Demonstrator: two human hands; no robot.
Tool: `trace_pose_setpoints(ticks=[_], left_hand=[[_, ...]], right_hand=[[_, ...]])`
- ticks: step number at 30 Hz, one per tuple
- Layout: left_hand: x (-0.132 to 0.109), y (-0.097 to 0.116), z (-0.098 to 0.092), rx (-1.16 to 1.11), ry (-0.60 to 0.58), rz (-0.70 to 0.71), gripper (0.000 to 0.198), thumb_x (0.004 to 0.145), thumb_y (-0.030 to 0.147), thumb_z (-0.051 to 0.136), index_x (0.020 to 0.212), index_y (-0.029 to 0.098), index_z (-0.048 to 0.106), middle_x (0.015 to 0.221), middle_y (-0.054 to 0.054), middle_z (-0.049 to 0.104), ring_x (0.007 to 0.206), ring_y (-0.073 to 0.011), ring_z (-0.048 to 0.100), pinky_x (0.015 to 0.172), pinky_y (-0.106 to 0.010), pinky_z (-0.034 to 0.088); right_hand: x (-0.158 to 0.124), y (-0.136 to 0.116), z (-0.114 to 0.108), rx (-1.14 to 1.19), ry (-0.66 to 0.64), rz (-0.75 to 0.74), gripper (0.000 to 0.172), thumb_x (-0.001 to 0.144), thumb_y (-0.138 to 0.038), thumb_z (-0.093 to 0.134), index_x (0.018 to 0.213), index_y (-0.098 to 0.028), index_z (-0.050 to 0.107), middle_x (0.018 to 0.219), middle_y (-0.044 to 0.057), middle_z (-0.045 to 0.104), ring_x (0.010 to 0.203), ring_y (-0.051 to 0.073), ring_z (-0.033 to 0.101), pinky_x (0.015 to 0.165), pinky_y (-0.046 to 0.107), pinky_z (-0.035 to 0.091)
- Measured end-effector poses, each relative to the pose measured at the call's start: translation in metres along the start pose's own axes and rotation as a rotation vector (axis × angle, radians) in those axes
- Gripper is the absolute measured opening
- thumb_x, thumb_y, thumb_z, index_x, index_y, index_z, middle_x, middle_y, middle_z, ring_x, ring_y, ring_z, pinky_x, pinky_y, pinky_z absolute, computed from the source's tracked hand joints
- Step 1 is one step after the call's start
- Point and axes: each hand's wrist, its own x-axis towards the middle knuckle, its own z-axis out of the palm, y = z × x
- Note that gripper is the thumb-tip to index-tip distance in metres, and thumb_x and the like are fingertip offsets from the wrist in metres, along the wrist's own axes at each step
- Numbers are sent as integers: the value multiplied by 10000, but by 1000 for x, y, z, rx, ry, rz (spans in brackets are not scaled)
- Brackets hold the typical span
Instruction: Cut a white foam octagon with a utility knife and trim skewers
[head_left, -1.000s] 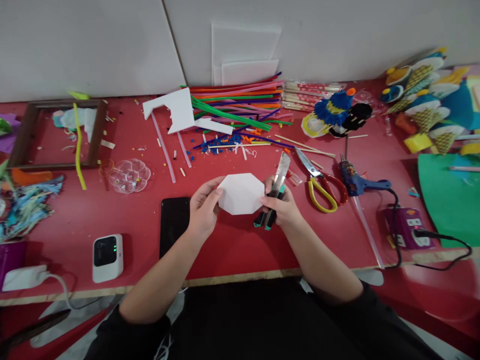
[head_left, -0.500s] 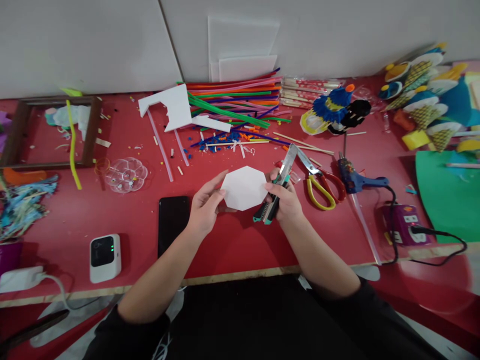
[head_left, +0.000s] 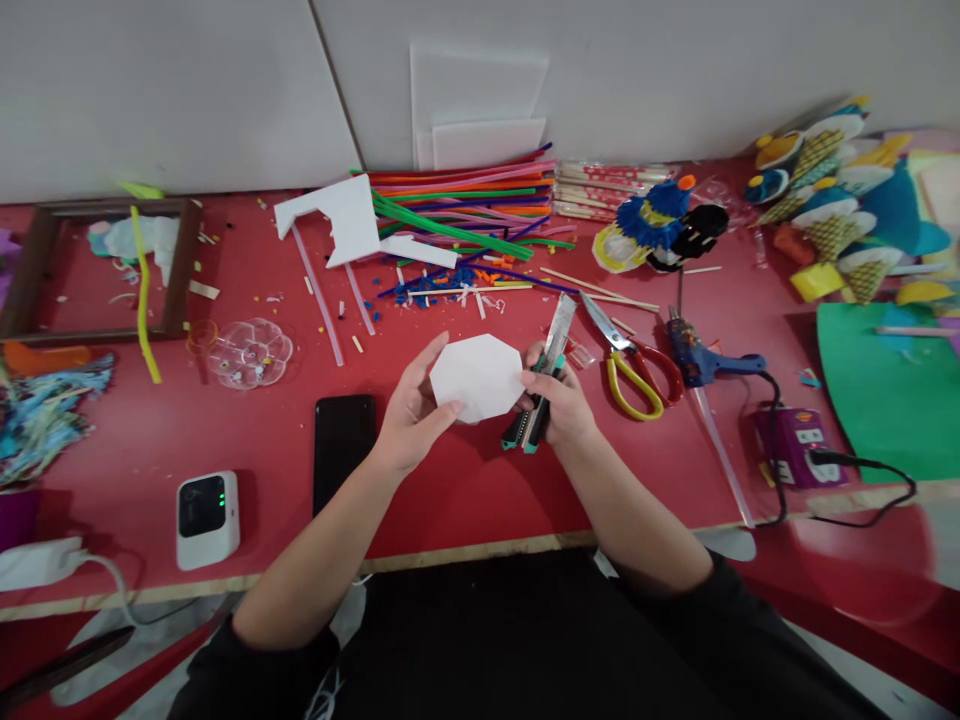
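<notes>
A white octagon-shaped foam piece (head_left: 476, 375) is held above the red table (head_left: 247, 450) between both hands. My left hand (head_left: 409, 415) pinches its left and lower edge with thumb and fingers. My right hand (head_left: 559, 400) touches the piece's right edge with its fingertips while gripping a green-and-black utility knife (head_left: 541, 385), whose blade points away from me. A black phone (head_left: 343, 448) lies just left of my left hand.
Yellow-and-red scissors (head_left: 634, 365), a blue glue gun (head_left: 701, 360) and a purple power strip (head_left: 795, 445) lie to the right. Coloured pipe cleaners (head_left: 465, 205), cut white foam (head_left: 341, 215), a clear bead tray (head_left: 251, 352), a wooden frame (head_left: 97, 265) and a white device (head_left: 199, 518) sit around.
My left hand shifted its grip so the thumb now lies under the piece's lower edge. The knife blade swung slightly back toward upright. The view drifted a little to the right.
</notes>
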Motion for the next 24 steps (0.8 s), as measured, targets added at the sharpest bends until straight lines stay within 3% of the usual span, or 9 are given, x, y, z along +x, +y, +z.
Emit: trace_pose_setpoints(ticks=[7,13,19,24], left_hand=[[2,0,0,-45,84,-32,772,711,346,862,1400,384,515,1180,-62,703,1064,-294,683,722,-380,649],[2,2,1,-60,60,-41,712,712,364,855,1353,357,546,1133,-47,720,1034,-281,696,743,-377,635],[3,7,-1,-110,72,-62,373,767,413,769,1073,262,618,937,-25,747,790,-208,720,655,-332,609],[1,5,1,-39,47,-83,364,746,351,804,1023,246,593,704,36,692,620,-133,665,594,-245,567]], right_hand=[[2,5,0,1,0,-36,379,669,-471,787,786,-245,508,543,-109,492,378,58,408,406,224,379],[0,11,1,-60,66,-68,403,639,-415,858,795,-237,532,508,-116,481,363,67,452,369,207,353],[2,9,-1,-88,135,-89,476,587,-522,863,814,-250,545,518,-118,491,351,57,406,342,202,331],[4,10,-5,-98,184,-88,529,552,-584,860,833,-259,550,540,-109,482,376,67,398,342,207,305]])
